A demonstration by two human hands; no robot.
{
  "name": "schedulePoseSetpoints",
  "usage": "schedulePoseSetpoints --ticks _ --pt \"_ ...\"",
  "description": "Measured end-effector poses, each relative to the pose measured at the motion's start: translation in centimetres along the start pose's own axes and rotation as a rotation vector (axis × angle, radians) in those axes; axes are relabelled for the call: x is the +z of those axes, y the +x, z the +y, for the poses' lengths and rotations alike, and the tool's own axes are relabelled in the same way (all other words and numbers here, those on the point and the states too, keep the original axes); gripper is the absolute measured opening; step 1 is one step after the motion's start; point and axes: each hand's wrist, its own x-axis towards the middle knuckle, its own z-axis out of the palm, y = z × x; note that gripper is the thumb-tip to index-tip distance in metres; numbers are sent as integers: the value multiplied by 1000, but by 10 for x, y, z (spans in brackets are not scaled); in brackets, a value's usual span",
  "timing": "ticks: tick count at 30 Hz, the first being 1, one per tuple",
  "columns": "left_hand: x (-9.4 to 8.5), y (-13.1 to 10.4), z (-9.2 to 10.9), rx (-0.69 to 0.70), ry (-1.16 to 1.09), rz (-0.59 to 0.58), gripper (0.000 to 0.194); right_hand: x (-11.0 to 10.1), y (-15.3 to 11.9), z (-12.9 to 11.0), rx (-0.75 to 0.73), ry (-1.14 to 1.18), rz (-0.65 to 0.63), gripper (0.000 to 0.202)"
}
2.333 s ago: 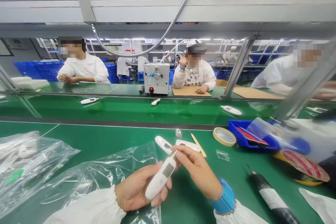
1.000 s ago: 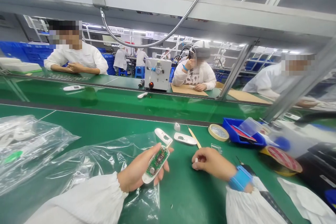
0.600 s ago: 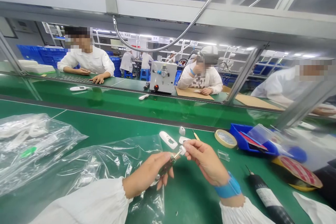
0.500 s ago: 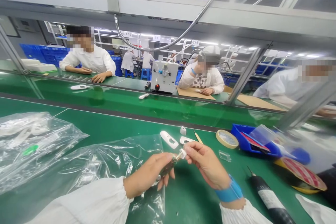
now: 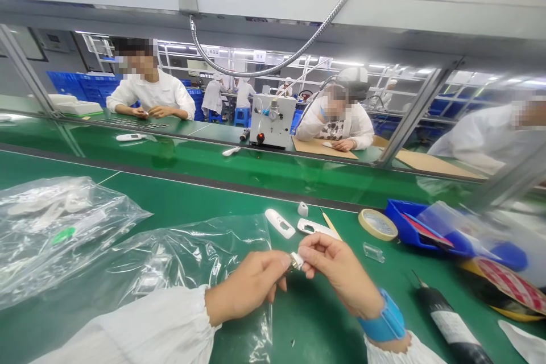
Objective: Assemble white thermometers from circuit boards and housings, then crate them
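White piece [image 5: 297, 261] (pinched) between hands [image 5: 249, 285]

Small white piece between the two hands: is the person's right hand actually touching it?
Touching. The head view shows it: the fingers of the right hand pinch the small white piece at its near end, with no gap.

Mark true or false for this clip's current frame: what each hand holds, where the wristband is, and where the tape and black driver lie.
1. The right hand pinches a small white piece. True.
2. The left hand is empty. False: the left hand grips a part, mostly hidden.
3. The blue wristband is on the right wrist. True.
4. The tape roll sits inside the blue tray. False: the tape roll lies beside the blue tray.
5. The black driver lies on the table. True.
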Motion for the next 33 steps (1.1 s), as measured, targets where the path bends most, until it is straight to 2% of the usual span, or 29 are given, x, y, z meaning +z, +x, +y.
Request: schedulePoseSetpoints --ticks 9,17,24,29,33 --pt "1 0 2 -42 -60 21 36 3 -4 1 -43 -29 55 26" --pt "-1 0 4 -94 -207 -62 46 8 -6 3 -134 -54 135 23" --pt "-3 3 0 -102 -222 2 52 12 -5 11 -225 -102 156 23" --pt "1 2 6 -97 -218 52 42 13 -6 15 -298 -190 196 13" --pt "3 3 7 -98 -244 80 40 16 -10 21 -457 -430 213 14"
